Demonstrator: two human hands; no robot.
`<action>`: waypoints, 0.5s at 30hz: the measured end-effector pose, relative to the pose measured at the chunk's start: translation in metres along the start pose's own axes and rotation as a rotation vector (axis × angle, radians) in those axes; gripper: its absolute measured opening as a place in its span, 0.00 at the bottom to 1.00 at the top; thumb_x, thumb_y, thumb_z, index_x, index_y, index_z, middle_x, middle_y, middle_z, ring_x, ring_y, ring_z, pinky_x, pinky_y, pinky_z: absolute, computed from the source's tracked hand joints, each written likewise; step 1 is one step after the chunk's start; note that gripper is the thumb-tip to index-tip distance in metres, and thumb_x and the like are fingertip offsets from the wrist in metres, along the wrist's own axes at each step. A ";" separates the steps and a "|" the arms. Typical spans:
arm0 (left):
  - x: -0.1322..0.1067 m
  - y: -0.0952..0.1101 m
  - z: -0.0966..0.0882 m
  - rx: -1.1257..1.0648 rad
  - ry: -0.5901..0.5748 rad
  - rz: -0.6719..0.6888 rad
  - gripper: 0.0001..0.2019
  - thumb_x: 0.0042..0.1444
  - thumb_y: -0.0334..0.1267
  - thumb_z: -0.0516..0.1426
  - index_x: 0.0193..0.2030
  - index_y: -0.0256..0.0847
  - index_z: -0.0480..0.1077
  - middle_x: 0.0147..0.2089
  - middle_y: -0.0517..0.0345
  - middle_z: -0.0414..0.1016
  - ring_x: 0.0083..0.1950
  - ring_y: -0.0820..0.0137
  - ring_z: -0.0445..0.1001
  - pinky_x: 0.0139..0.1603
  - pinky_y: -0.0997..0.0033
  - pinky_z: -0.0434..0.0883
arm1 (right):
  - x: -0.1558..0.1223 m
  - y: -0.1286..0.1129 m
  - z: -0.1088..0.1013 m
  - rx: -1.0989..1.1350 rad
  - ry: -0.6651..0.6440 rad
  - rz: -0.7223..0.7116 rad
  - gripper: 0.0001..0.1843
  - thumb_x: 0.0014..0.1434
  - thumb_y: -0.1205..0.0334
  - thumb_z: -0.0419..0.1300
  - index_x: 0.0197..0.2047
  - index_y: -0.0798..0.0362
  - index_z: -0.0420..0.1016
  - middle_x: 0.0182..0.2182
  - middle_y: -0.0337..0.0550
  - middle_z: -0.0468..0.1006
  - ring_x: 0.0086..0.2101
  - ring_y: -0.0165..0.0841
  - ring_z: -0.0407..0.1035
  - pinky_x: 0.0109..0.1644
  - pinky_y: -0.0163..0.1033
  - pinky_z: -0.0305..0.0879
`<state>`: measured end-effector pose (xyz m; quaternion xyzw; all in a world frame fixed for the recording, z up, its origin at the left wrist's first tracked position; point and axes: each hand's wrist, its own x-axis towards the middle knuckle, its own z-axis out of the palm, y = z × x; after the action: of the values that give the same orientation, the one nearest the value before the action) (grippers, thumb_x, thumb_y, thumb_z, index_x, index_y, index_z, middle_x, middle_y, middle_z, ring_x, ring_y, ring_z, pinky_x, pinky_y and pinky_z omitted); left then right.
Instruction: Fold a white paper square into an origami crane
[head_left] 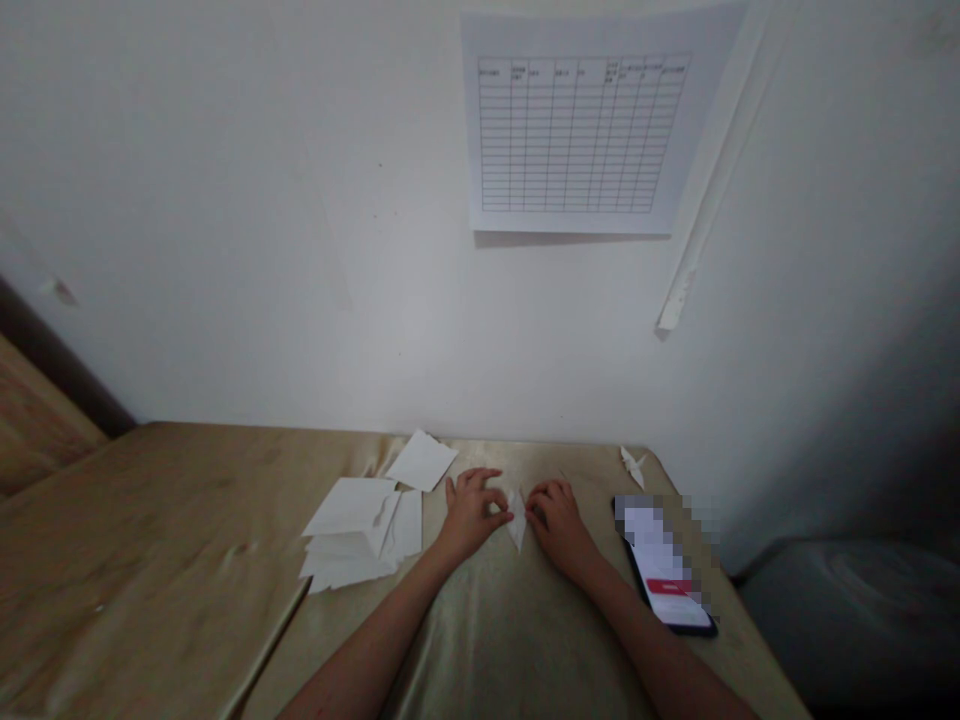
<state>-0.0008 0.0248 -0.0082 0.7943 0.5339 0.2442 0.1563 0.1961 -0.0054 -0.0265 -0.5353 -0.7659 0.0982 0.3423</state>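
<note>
A small folded white paper piece [517,520], narrow and pointed towards me, lies on the tan table [187,560] between both hands. My left hand [471,510] pinches its left side with curled fingers. My right hand [555,520] pinches its right side the same way. Both forearms reach in from the bottom edge.
A loose stack of white paper squares [360,530] lies left of my left hand, one sheet [421,461] nearer the wall. A folded paper crane [634,464] stands at the table's back right. A phone [667,575] with a lit screen lies at the right edge. A printed grid sheet [581,130] hangs on the wall.
</note>
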 end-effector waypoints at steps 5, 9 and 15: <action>0.000 0.004 -0.002 -0.024 -0.013 -0.057 0.05 0.49 0.40 0.71 0.29 0.48 0.79 0.65 0.61 0.71 0.69 0.52 0.58 0.69 0.30 0.42 | -0.001 0.002 0.003 0.009 -0.003 0.001 0.06 0.60 0.70 0.60 0.37 0.50 0.76 0.43 0.47 0.74 0.50 0.42 0.64 0.57 0.48 0.63; 0.002 0.006 -0.004 -0.027 -0.020 -0.096 0.06 0.48 0.39 0.71 0.27 0.48 0.79 0.64 0.62 0.72 0.69 0.52 0.58 0.69 0.30 0.41 | -0.001 0.002 0.003 0.015 -0.010 0.008 0.06 0.61 0.70 0.59 0.37 0.50 0.76 0.43 0.47 0.74 0.50 0.42 0.64 0.58 0.49 0.62; 0.002 0.005 -0.005 -0.020 -0.024 -0.085 0.05 0.47 0.40 0.71 0.28 0.49 0.79 0.65 0.63 0.71 0.69 0.51 0.58 0.69 0.31 0.42 | -0.001 0.001 0.000 0.002 -0.036 0.010 0.05 0.60 0.68 0.61 0.39 0.49 0.76 0.44 0.46 0.75 0.51 0.41 0.64 0.58 0.48 0.62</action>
<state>0.0015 0.0248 -0.0012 0.7721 0.5629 0.2332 0.1807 0.1966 -0.0058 -0.0275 -0.5368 -0.7691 0.1102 0.3288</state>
